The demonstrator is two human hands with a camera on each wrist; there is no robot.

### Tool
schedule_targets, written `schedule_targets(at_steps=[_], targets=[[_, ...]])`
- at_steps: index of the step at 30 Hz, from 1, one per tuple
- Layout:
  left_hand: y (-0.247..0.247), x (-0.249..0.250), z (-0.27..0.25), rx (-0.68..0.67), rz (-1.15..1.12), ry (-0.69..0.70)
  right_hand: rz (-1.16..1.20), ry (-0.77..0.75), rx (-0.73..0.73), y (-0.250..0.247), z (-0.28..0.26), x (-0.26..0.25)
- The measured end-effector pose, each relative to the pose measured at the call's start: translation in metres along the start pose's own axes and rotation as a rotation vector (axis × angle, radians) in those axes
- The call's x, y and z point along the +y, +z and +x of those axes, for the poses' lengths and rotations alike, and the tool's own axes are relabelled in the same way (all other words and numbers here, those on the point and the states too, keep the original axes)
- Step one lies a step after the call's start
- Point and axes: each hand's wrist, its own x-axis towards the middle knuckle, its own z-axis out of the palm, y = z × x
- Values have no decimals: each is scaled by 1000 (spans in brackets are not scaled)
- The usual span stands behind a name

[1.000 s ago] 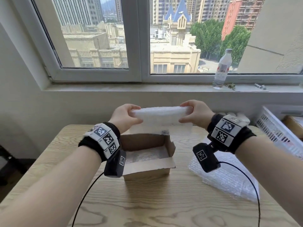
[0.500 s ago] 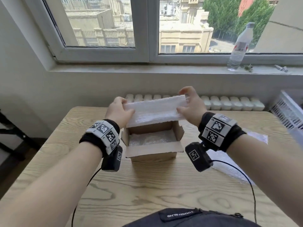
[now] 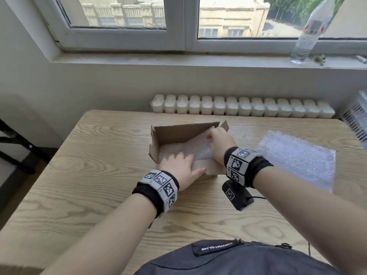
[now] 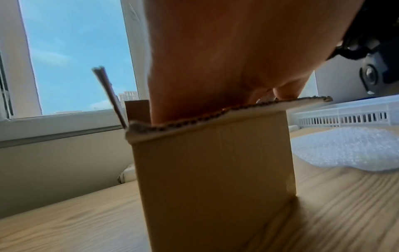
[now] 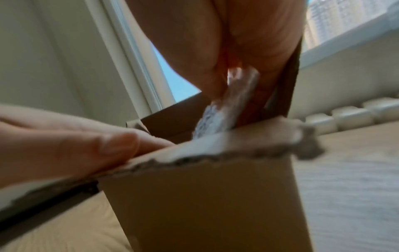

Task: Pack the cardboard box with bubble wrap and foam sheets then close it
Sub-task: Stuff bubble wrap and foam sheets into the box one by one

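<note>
The open cardboard box stands mid-table with its flaps up. A white foam sheet lies inside it, over bubble wrap. My left hand presses flat on the sheet at the box's near left, fingers straight, with the thumb over the front flap. My right hand reaches into the right end. In the right wrist view its fingers pinch the sheet's edge just above the box. The left wrist view shows the box wall under my palm.
A loose bubble wrap sheet lies on the wooden table right of the box. A white basket is at the right edge, a radiator runs behind the table, and a water bottle stands on the sill.
Both hands brought the foam sheet down from above the box into it. The left hand let go of its end and now lies flat on the sheet. The view tilted downward.
</note>
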Motion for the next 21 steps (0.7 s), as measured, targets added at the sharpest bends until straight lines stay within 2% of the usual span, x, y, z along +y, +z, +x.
schedule_targets(at_steps=[2,4,7,13,18,21], targets=[[3,1,5,-14,36,-25,-171,-17,-23,1,-7,-2],[4,0,9,-26,29,-35,-382,-106,12,1,-18,-5],[4,-5,15,-71,2,-24,-443,-218,-33,8,-27,-12],[-2,-13,26,-201,-69,-9,-220,81,-326,27,-19,-17],[1,-11,24,-217,-100,-61,-227,148,-478,28,2,-19],[1,-10,27,-263,-123,-66,-275,135,-534,31,10,-23]])
